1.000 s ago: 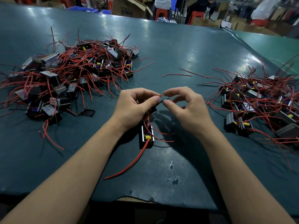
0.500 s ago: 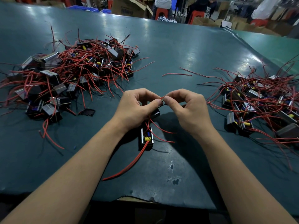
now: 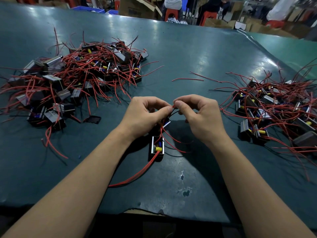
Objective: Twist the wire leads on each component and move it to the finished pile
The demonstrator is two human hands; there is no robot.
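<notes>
Scuffed teal matting covers the table, glossy farther off. Nearest, a boxy black component with a yellow part lies between the wrists, its red leads rising to where the left hand and right hand pinch them, fingertips nearly touching. Tangled piles flank both sides.

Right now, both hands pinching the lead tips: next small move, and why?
Probably roll the pinched wire ends between left hand and right hand fingertips to twist them. Red and black tips meet between the thumbs; a component lies below on the table, in neither pile.
</notes>
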